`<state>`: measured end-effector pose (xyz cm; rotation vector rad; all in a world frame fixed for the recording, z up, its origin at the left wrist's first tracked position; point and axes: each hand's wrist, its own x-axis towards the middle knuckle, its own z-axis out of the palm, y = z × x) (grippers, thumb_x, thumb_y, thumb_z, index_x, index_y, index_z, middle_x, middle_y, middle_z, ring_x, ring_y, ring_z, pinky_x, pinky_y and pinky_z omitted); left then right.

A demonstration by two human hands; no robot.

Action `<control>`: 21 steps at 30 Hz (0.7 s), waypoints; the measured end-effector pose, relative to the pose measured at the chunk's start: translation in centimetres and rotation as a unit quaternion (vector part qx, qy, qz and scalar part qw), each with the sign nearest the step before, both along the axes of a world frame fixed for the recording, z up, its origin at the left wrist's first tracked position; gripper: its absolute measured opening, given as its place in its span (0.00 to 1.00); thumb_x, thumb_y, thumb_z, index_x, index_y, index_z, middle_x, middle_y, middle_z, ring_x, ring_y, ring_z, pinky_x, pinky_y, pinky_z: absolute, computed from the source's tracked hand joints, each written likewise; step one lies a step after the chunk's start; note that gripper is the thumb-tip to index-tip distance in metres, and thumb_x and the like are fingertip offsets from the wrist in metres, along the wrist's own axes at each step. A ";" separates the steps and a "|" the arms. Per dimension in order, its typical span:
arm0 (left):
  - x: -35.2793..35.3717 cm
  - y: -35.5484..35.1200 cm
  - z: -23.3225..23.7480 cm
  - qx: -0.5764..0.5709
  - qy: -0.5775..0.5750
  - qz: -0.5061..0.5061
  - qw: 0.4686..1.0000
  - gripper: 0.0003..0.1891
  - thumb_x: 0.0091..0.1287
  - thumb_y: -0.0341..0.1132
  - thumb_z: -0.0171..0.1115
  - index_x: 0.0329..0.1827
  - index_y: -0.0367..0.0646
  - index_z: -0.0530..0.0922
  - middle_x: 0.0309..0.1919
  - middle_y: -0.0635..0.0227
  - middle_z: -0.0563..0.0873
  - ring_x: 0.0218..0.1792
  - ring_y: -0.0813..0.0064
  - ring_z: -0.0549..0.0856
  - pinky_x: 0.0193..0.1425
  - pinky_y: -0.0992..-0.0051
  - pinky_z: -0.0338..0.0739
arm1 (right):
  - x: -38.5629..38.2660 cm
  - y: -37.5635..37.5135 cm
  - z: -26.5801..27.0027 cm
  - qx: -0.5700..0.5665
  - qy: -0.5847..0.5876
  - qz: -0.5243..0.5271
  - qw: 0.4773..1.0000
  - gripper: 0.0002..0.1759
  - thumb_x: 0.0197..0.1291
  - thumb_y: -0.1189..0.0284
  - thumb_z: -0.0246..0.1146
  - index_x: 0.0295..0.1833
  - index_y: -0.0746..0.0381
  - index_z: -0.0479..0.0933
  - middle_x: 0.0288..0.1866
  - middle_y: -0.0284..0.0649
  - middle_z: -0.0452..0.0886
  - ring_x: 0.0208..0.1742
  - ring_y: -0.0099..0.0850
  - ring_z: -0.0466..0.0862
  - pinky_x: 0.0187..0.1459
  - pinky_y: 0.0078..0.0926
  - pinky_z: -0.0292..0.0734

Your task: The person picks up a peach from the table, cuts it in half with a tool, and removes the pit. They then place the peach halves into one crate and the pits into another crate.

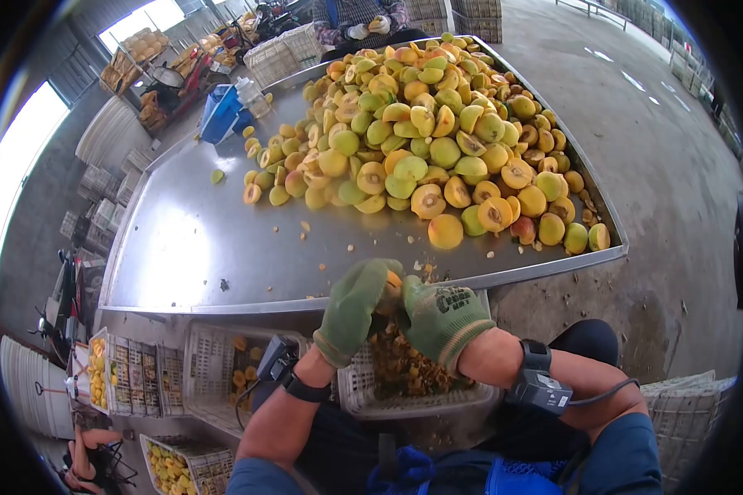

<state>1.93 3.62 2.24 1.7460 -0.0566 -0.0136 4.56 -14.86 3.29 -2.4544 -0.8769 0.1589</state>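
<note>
My left hand [351,312], in a green work glove, is closed around an orange-yellow peach piece [393,281], partly hidden by the glove. My right hand [444,320], gloved alike, meets it with bent fingers; whatever lies in those fingers is hidden. Both hands are over a white plastic crate [421,407] holding brown pits and scraps [409,363], just off the near edge of the metal table [186,223]. On the table, a large pile of peaches [413,169], many split in half with pits showing, spreads beyond my hands.
A blue container [220,115] and a clear bottle [253,97] stand at the table's far left. Crates with peach halves [191,371] are at my left. Across the table sits a person with gloved hands [368,29]. Another crate [689,412] stands at right.
</note>
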 end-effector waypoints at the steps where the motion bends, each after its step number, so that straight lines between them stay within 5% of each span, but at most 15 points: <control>1: -0.1 -0.1 0.0 0.076 -0.064 0.004 0.995 0.14 0.74 0.27 0.60 0.59 0.31 0.79 0.48 0.58 0.87 0.44 0.66 0.88 0.51 0.70 0.83 | -0.1 0.1 0.0 0.010 0.006 0.000 1.000 0.15 0.68 0.63 0.60 0.49 0.65 0.74 0.35 0.53 0.86 0.38 0.53 0.87 0.40 0.50 0.81; 3: -0.3 -0.3 0.1 0.225 -0.189 0.010 0.956 0.13 0.76 0.28 0.58 0.59 0.31 0.80 0.48 0.58 0.87 0.43 0.66 0.88 0.49 0.70 0.84 | -0.3 0.3 0.0 0.017 0.016 -0.005 1.000 0.15 0.68 0.63 0.60 0.48 0.65 0.74 0.35 0.53 0.86 0.38 0.54 0.87 0.40 0.50 0.80; 6: -0.5 -1.1 0.3 0.089 -0.111 0.049 0.989 0.12 0.78 0.28 0.56 0.58 0.31 0.80 0.48 0.58 0.87 0.43 0.68 0.87 0.48 0.71 0.84 | -0.5 0.2 0.4 0.019 0.051 -0.007 0.998 0.15 0.66 0.65 0.60 0.49 0.66 0.75 0.39 0.55 0.87 0.42 0.53 0.88 0.44 0.49 0.82; 9: -0.1 -0.4 -1.1 0.352 -0.325 0.035 0.877 0.11 0.79 0.29 0.55 0.56 0.31 0.80 0.48 0.58 0.87 0.43 0.69 0.87 0.49 0.71 0.84 | -0.4 0.0 0.2 0.034 0.082 0.006 0.996 0.16 0.64 0.66 0.60 0.51 0.67 0.76 0.42 0.56 0.87 0.45 0.53 0.88 0.47 0.49 0.82; 12: -0.7 -1.4 -0.7 0.173 -0.167 0.076 0.968 0.11 0.78 0.30 0.56 0.56 0.31 0.80 0.48 0.57 0.86 0.43 0.67 0.86 0.49 0.69 0.84 | -0.5 -0.1 0.6 0.045 0.119 0.012 0.992 0.17 0.65 0.66 0.60 0.52 0.67 0.78 0.43 0.57 0.87 0.47 0.54 0.88 0.49 0.49 0.82; 16: -1.2 -2.3 0.4 0.096 -0.120 0.108 0.982 0.16 0.82 0.38 0.52 0.57 0.34 0.80 0.48 0.61 0.86 0.42 0.74 0.85 0.48 0.72 0.83 | 0.0 -0.2 0.6 0.093 0.159 0.057 0.981 0.14 0.63 0.68 0.64 0.51 0.64 0.80 0.42 0.57 0.86 0.46 0.56 0.85 0.46 0.48 0.80; 19: -1.3 -2.6 0.2 0.024 -0.099 0.125 0.987 0.19 0.84 0.43 0.49 0.58 0.36 0.80 0.48 0.64 0.86 0.42 0.78 0.84 0.47 0.75 0.82 | 0.3 -0.6 0.7 0.136 0.212 0.091 0.964 0.14 0.64 0.69 0.62 0.52 0.64 0.81 0.42 0.54 0.87 0.45 0.50 0.87 0.48 0.44 0.81; 21: -1.3 -2.5 -0.2 0.034 -0.127 0.124 0.984 0.20 0.84 0.45 0.47 0.59 0.38 0.80 0.48 0.65 0.86 0.42 0.80 0.84 0.47 0.77 0.81 | 0.7 -0.6 0.6 0.193 0.257 0.147 0.936 0.13 0.66 0.68 0.62 0.51 0.63 0.80 0.36 0.47 0.86 0.37 0.42 0.86 0.41 0.39 0.81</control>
